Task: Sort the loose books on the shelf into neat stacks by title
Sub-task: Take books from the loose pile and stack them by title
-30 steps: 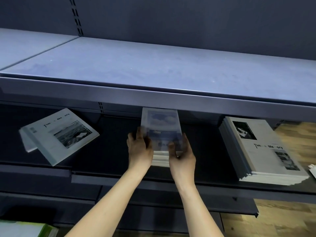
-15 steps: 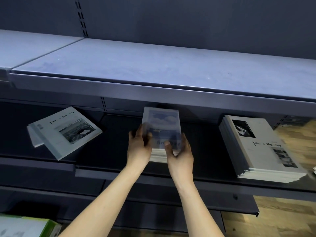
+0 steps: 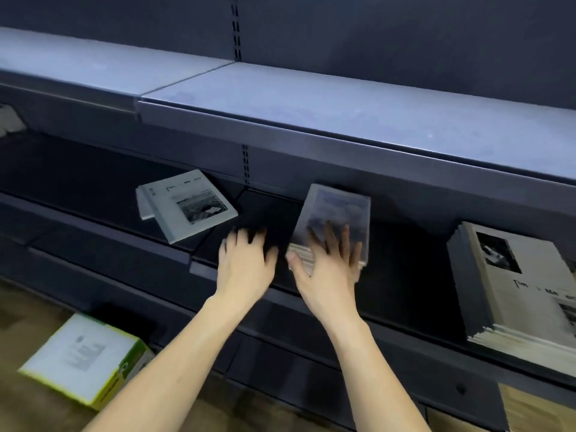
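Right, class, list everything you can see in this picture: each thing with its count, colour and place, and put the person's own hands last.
Blue-cover book stack: one stack, blue-grey cover, middle shelf, centre.
White book stack: one tall stack, white covers with black photo, middle shelf, right.
Loose white books: two, white-grey, overlapping and askew, middle shelf, left.
Upper shelf: one, grey-blue, above the books.
Middle shelf: one, dark.
Box: one, white top with yellow-green sides, on the floor, lower left.
Left hand: fingers spread, over the dark shelf beside the blue stack, holding nothing.
Right hand: fingers spread flat on the blue stack's front.
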